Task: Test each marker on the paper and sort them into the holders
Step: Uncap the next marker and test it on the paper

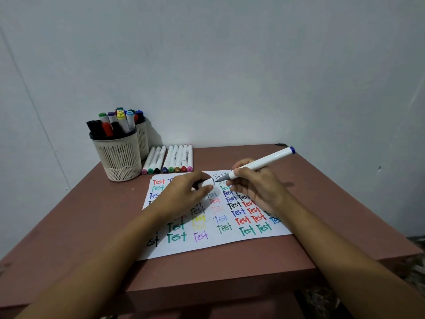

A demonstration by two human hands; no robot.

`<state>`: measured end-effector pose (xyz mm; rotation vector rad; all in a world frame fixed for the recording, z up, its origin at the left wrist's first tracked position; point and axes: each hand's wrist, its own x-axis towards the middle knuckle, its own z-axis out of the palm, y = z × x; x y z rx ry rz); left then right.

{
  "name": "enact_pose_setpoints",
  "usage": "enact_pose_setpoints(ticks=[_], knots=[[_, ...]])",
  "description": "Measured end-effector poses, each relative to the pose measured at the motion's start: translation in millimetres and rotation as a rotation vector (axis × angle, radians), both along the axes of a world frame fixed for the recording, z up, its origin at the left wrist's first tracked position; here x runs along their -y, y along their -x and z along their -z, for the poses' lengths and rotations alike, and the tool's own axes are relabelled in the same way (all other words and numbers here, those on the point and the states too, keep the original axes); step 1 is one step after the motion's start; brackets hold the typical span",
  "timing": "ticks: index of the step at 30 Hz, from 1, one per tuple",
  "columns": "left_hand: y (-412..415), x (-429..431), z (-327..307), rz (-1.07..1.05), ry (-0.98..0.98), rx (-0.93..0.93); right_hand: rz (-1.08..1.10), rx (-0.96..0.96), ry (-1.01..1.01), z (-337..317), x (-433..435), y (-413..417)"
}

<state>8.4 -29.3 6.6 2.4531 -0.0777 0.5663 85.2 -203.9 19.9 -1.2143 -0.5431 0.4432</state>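
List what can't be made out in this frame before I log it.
Head view:
- rear holder: mostly hidden behind the front holder; its markers can't be counted.
- paper: words under the left hand and right hand are covered.
- cap: the left hand hides most of it.
- marker: whether its tip touches the paper is unclear.
- lying markers: printed labels too small to read.

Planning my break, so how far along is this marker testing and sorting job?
Well along, it seems. The paper is crowded with "Test" words and the holders are full of markers. In hand: the right hand grips an uncapped marker and the left hand pinches its cap. Left: a row of markers lies beside the holders, apparently unsorted.
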Motion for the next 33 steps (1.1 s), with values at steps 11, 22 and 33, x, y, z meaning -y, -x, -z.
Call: enact_pose_setpoints(ticks=[11, 22, 33], knots=[[3, 4, 0, 0.098, 0.047, 0.044, -0.065, -0.024, 0.004, 0, 0, 2], [5, 8, 2, 0.117, 0.035, 0.076, -0.047, 0.086, 0.117, 5, -2, 3], [8, 14, 3, 0.130, -0.072, 0.023, -0.158, 0.075, 0.077, 4, -2, 4]])
